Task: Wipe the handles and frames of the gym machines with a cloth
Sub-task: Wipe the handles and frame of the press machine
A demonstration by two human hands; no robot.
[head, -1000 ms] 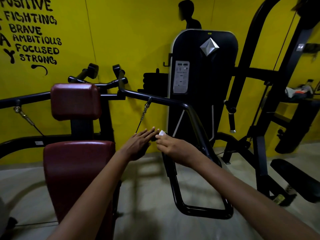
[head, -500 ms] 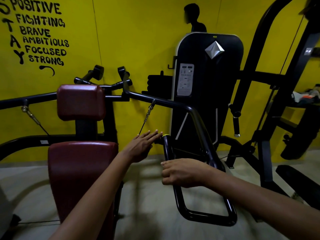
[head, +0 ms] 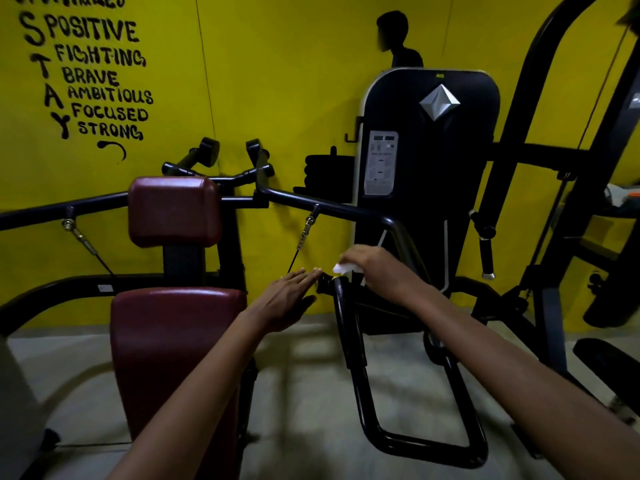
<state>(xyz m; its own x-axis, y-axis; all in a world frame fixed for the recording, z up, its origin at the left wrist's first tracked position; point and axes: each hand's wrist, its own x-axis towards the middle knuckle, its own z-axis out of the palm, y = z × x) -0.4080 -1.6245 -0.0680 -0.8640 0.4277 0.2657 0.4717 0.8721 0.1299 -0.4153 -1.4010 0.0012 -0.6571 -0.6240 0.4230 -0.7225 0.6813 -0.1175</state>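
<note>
A black loop-shaped handle frame [head: 356,368] of a chest machine hangs in front of me, right of its dark red seat [head: 166,348]. My right hand [head: 377,271] holds a small white cloth [head: 341,269] at the top end of the handle's inner bar. My left hand [head: 287,299] reaches out flat, its straight fingertips against the end cap of that bar. The machine's upper arm [head: 346,211] runs above both hands.
A red headrest pad [head: 175,211] sits above the seat. Behind stands a black weight-stack cover [head: 429,168] against the yellow wall. A tall black frame [head: 554,168] and a bench pad [head: 606,365] fill the right. The floor [head: 311,393] is grey concrete.
My right hand went down the handle bar half a second ago and has come back up to its top end with the cloth. My left hand has stayed by the end cap.
</note>
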